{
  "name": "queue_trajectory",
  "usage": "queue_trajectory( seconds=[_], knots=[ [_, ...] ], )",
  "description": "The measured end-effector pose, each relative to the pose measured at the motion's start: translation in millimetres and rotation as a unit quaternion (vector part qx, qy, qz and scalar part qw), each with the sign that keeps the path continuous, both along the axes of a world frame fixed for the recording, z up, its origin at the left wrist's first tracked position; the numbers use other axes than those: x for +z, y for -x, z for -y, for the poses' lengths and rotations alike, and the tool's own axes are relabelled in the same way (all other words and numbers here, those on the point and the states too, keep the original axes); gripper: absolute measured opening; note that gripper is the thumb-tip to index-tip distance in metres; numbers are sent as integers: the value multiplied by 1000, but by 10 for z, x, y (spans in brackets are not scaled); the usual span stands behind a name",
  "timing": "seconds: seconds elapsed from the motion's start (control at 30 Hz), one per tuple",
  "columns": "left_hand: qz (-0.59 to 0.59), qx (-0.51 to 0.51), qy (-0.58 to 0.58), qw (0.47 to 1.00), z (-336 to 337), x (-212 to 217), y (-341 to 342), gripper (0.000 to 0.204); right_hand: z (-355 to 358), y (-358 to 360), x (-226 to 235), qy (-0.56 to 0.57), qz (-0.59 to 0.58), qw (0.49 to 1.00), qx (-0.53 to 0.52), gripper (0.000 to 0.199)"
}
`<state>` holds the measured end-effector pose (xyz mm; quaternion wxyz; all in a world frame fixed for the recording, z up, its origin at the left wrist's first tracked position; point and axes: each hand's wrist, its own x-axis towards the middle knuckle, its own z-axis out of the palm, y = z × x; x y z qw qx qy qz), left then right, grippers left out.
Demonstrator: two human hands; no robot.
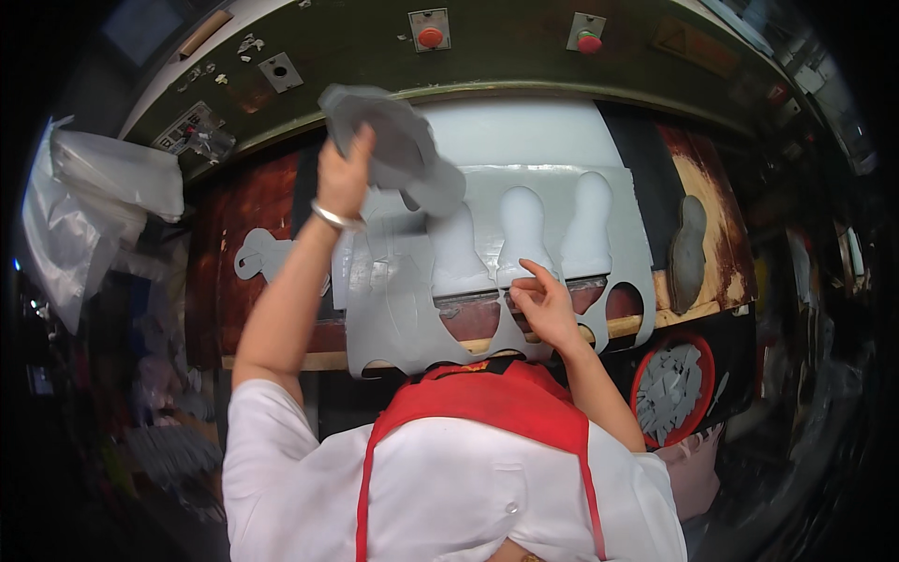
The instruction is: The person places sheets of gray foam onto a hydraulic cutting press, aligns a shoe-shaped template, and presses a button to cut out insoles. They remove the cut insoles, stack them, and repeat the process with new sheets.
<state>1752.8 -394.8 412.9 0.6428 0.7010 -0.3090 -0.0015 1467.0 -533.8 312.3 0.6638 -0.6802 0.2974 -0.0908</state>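
Observation:
My left hand [346,178] is raised at the far left of the work surface, gripping grey sole-shaped pieces [398,140]. They are blurred by motion, and how many there are cannot be made out. Below me lies a grey sheet [389,309] with sole-shaped holes, and a white board [524,126] shows through several of them. Over the near edge of one hole, my right hand [546,307] has its index finger stretched out and its thumb apart, with nothing visible between them. Whether it touches the sheet is unclear.
Behind the board runs a dark green machine beam [506,56] with a red button [430,37]. A sole-shaped block [689,253] lies right, grey cut pieces [265,255] left. A red basin [709,370] of grey scraps stands near right; clear plastic bags [112,178] hang far left.

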Motion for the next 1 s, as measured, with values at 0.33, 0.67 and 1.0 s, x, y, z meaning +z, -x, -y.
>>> queue_trajectory(
  seconds=[0.33, 0.67, 1.0],
  knots=[
    [351, -82, -93, 928, -291, 638, -369, 23, -659, -381, -4, -20, 2, 974, 228, 80],
    [351, -434, -304, 772, -1387, -980, 639, 59, -824, -585, -341, -412, 54, 894, 168, 96],
    [-34, -125, -159, 979, -1152, -739, 431, 37, -673, -456, -91, -352, -3, 919, 176, 78]
  ],
)
